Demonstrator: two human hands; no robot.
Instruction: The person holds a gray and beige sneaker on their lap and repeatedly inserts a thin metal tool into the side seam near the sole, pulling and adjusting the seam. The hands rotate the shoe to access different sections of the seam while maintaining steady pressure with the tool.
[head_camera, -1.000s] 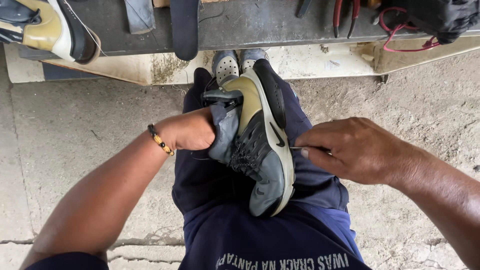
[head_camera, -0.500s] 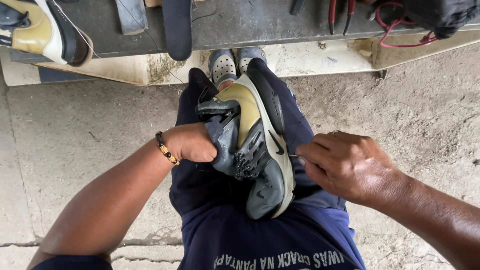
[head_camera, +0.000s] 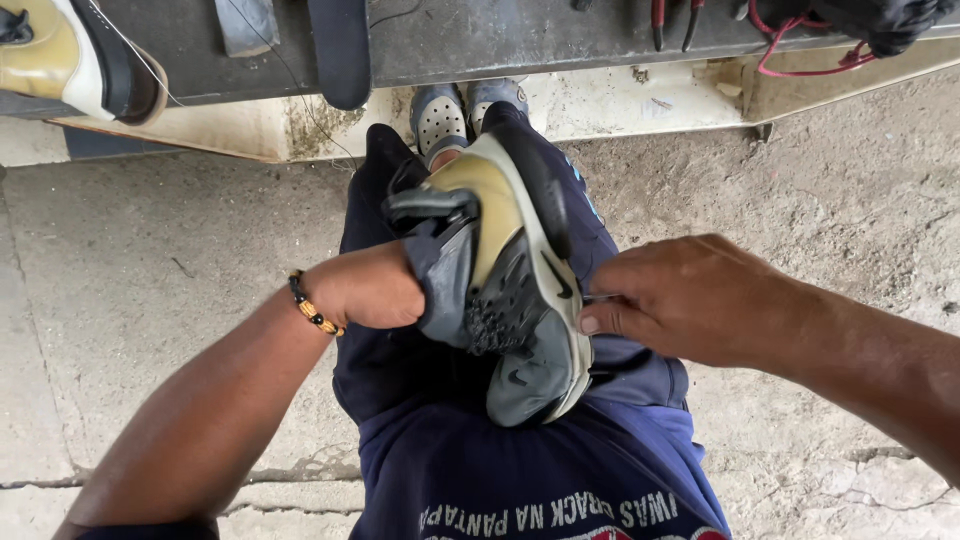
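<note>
- On the seated person's lap lies a grey sneaker (head_camera: 520, 300), tilted on its side with the toe pointing toward the body and the heel toward the feet; its yellowish inner lining faces upward.
- Left hand (head_camera: 365, 288): pushed into the shoe's opening, fingers hidden inside, so whether they are curled or spread cannot be told; a beaded bracelet (head_camera: 312, 305) of black and orange sits on the wrist.
- Right hand (head_camera: 690, 298): held just beside the pale sole edge, thumb and forefinger pressed together on something thin and small at the sole's rim; what it is cannot be made out.
- Dark blue trousers (head_camera: 480, 470) cover the legs beneath the shoe, and two grey perforated clogs (head_camera: 440, 118) show past the knees.
- Beyond the feet runs a dark workbench (head_camera: 480, 40) above a stained pale base.
- At the bench's left end rests a second shoe (head_camera: 70, 60), yellowish with a white and black sole.
- Red cord (head_camera: 800, 50) and red-handled tools (head_camera: 672, 20) lie at the bench's right end.
- Rough concrete floor (head_camera: 130, 270) surrounds the person.
</note>
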